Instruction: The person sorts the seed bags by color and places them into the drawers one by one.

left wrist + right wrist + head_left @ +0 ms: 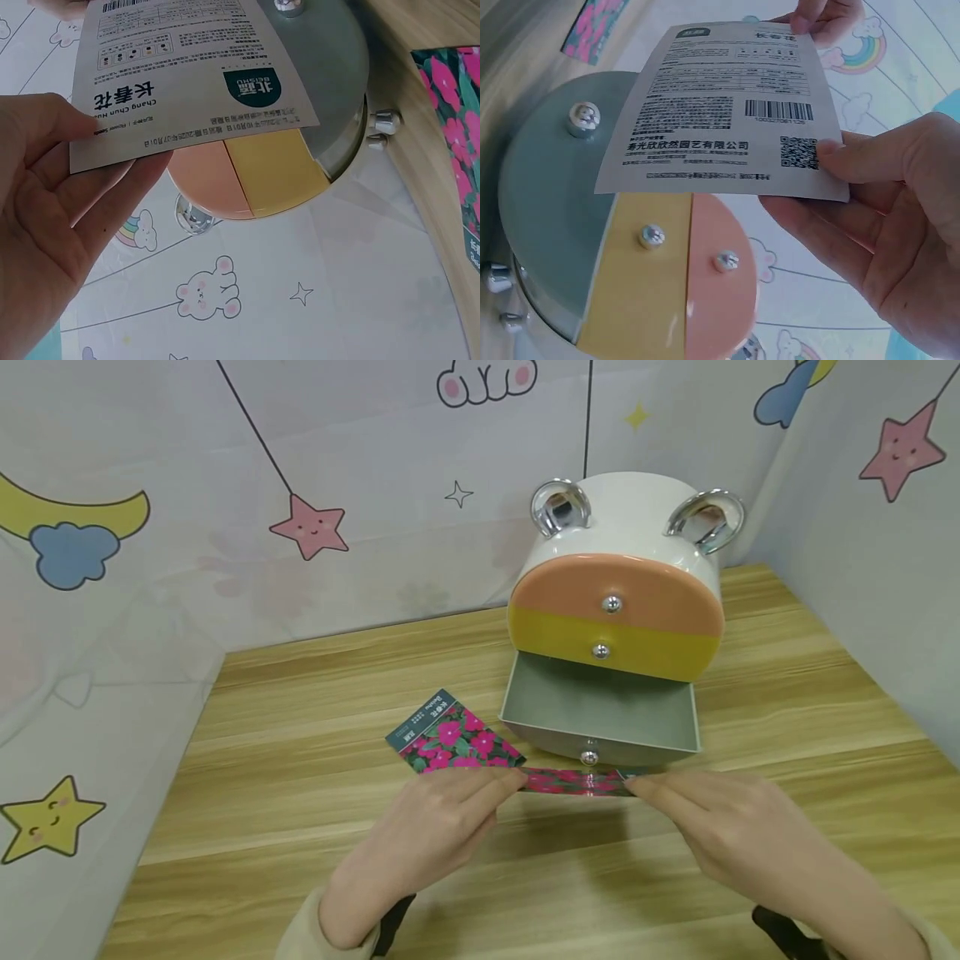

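A seed packet [573, 782] with pink flowers on its front spans both hands, seen nearly edge-on in the head view. My left hand [442, 818] pinches one end between thumb and fingers. At the other end, my right hand [738, 827] pinches a corner, its thumb beside the QR code in the right wrist view. Both wrist views show the packet's white printed back [705, 124]. Just beyond the packet is the pulled-out grey bottom drawer [558, 737] of a small cabinet [637, 497]. A second seed packet [465, 739] lies flower side up on the table, left of the drawer.
The white cabinet has two silver ring ears [561, 508] and closed orange [562, 589] and yellow [555, 635] drawers with silver knobs. It stands at the back right of the wood-grain table [300, 735]. A cartoon-printed backdrop [397, 543] rises behind and at the sides.
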Demonstrator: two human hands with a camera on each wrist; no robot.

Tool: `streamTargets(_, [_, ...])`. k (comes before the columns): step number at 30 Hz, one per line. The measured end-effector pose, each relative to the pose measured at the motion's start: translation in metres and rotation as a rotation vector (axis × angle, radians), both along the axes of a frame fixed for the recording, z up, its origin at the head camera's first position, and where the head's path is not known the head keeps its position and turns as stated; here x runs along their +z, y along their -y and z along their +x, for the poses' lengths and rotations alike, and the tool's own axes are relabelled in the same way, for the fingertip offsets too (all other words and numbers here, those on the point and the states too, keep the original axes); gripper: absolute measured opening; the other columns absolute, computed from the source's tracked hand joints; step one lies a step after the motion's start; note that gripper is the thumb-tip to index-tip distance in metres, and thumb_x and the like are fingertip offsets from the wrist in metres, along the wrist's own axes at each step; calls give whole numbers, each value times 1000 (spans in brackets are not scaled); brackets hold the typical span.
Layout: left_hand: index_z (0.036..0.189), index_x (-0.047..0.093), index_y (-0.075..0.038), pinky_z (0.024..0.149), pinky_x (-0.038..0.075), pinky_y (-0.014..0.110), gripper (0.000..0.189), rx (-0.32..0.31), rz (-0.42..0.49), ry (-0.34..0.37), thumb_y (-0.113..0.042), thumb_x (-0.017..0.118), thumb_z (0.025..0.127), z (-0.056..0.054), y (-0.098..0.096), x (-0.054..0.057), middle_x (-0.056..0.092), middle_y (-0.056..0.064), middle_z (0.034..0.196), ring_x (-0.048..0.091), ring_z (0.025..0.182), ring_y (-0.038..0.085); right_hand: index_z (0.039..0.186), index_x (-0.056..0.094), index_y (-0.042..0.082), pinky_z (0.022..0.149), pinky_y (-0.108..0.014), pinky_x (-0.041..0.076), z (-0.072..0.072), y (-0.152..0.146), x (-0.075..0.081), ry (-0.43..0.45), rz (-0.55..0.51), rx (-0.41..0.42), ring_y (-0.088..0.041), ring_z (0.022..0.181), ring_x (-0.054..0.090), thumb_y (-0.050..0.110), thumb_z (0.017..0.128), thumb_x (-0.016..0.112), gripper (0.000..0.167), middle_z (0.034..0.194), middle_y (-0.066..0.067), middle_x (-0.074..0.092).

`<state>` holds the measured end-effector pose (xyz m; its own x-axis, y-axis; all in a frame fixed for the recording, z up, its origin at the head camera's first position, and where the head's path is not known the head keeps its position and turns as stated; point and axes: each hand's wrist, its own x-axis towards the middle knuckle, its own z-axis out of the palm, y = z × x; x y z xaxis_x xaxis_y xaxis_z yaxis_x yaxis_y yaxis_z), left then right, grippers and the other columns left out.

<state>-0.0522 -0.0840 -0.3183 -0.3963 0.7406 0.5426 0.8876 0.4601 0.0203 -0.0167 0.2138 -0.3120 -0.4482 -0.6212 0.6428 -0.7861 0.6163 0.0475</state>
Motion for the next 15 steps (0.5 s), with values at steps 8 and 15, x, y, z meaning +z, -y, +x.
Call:
streamTargets(8, [109, 68, -7, 80, 57, 22, 36, -2, 10, -87, 7, 58, 78, -3, -7, 8, 73, 0, 104, 69, 95, 9, 104, 71, 7, 59, -29, 55, 6, -7, 10, 7, 10, -46, -13, 77, 70, 10, 101, 25, 46, 91, 3, 71])
streamTargets(15, [108, 71, -9, 85, 57, 24, 31, 62, 14, -133, 5, 65, 82, -10, -14, 13, 73, 0, 105, 69, 99, 12, 103, 73, 7, 56, -30, 54, 1, -10, 10, -77, -28, -69, -16, 74, 70, 16, 102, 31, 43, 93, 0, 74])
